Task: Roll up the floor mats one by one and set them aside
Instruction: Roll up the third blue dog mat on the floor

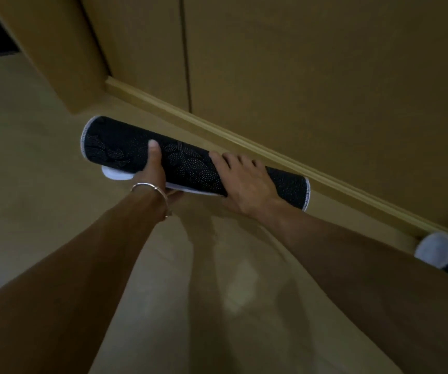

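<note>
Low over the floor (pixel 42 238), mid-frame just beside the skirting board (pixel 244 141), is the dark rolled mat (pixel 190 166). A second roll (pixel 438 252) lies lower right. The left hand (pixel 155 171) and right hand (pixel 244 182) grip it, fingers wrapped round. If they let go loosely, its white loose edge (pixel 114 174) may spring open.

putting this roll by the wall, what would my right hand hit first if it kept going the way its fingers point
Most likely the baseboard: the right hand lies across the rolled mat with fingers aimed at it. Depth is hard to judge.
</note>
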